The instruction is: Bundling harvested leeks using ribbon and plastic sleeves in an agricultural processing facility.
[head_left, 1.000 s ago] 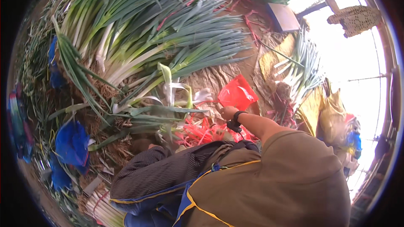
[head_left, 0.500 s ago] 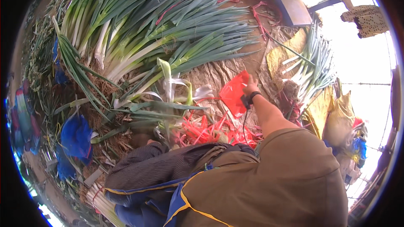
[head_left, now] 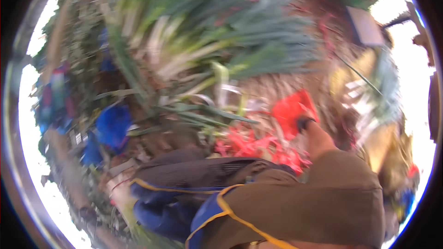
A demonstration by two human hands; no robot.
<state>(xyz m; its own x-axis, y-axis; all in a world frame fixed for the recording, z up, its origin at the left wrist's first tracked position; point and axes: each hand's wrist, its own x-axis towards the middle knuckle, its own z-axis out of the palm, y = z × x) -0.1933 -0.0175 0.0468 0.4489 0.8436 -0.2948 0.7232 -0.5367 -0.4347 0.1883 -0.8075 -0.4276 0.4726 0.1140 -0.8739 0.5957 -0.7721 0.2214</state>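
My right hand (head_left: pixel 302 114), blurred by motion with a dark band at its wrist, is closed on a thin red plastic bag (head_left: pixel 285 110); the exact finger placement is smeared. Just below the bag lies a tangle of red plastic strips (head_left: pixel 258 143). Leeks with white stems and long green leaves (head_left: pixel 272 39) spread in a big heap ahead and to the left. Loose, partly peeled leek leaves (head_left: pixel 222 87) lie left of the bag. My left hand does not show.
A smaller bunch of leeks (head_left: pixel 385 80) rests on yellow sacking (head_left: pixel 353 71) at the right. A box (head_left: pixel 364 25) stands far right. Blue plastic (head_left: pixel 113 127) and leaf scraps lie left. A tied bundle of pale stems (head_left: pixel 121 186) sits beside my legs.
The whole view has shifted, carrying the scene rightward and slightly down, and is now blurred. Against the ground, my right hand has come a little nearer my body, at the red bag.
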